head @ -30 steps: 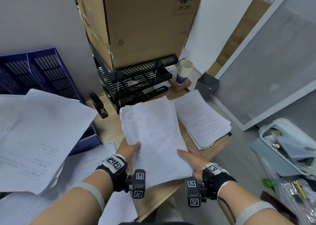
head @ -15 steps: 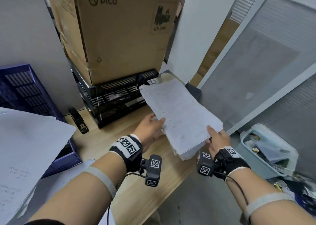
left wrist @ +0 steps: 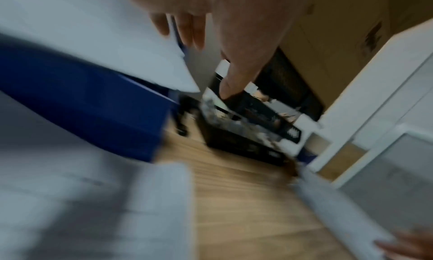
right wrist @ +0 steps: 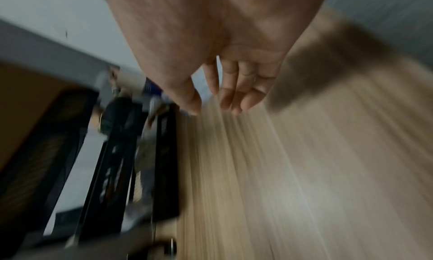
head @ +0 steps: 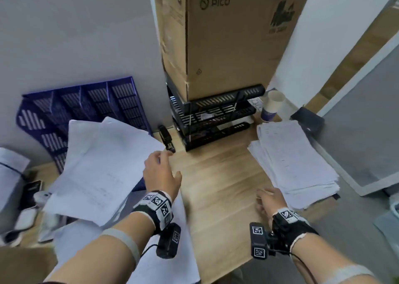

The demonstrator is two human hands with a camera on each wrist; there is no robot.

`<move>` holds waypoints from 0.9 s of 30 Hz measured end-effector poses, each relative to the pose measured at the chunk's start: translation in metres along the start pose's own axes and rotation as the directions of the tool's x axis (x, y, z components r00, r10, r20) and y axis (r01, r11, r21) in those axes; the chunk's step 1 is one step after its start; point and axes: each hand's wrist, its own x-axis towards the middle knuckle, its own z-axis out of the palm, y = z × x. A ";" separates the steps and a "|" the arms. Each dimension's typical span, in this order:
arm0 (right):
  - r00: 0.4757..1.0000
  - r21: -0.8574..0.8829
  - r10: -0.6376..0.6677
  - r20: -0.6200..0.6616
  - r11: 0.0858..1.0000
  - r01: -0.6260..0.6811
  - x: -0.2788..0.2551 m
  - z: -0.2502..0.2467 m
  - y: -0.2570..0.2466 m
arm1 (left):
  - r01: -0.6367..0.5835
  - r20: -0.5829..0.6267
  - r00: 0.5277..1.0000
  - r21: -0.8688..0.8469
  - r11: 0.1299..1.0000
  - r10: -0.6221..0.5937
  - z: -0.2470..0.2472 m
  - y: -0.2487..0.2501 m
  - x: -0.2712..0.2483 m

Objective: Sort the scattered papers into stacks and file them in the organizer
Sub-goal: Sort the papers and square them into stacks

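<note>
A thick stack of printed papers [head: 291, 165] lies on the right end of the wooden desk [head: 216, 186]. My right hand [head: 266, 197] hovers just left of its near corner, fingers relaxed and empty [right wrist: 232, 89]. Loose sheets [head: 103, 171] lie tilted over the blue file organizer [head: 82, 109] on the left. My left hand [head: 160, 167] is at their right edge, fingers loose and holding nothing [left wrist: 222, 47]. A black tiered tray organizer [head: 216, 115] stands at the back under a cardboard box [head: 226, 35].
A black stapler [head: 166, 138] lies between the blue organizer and the black trays. A paper cup [head: 272, 104] stands right of the trays. More sheets [head: 172, 251] lie at the desk's near edge. A phone and small items [head: 30, 197] sit at far left.
The stack that both hands carried now lies on the right pile. Both hands let go and drew back; my left hand swung left to the loose sheets.
</note>
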 end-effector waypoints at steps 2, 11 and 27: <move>0.993 -0.041 -0.018 0.120 0.999 0.023 -0.019 0.037 -0.003 | 0.054 -0.045 0.998 0.226 0.973 -0.045 -0.020 -0.038 -0.005; 0.862 -0.158 -0.041 0.505 0.978 0.139 -0.095 0.149 -0.016 | 0.394 0.121 0.859 0.463 0.794 -0.497 -0.051 -0.165 -0.030; 0.788 0.121 -0.067 0.612 0.993 -0.009 -0.135 0.183 -0.087 | -0.282 -0.007 0.958 -0.174 0.943 0.286 -0.124 -0.173 -0.045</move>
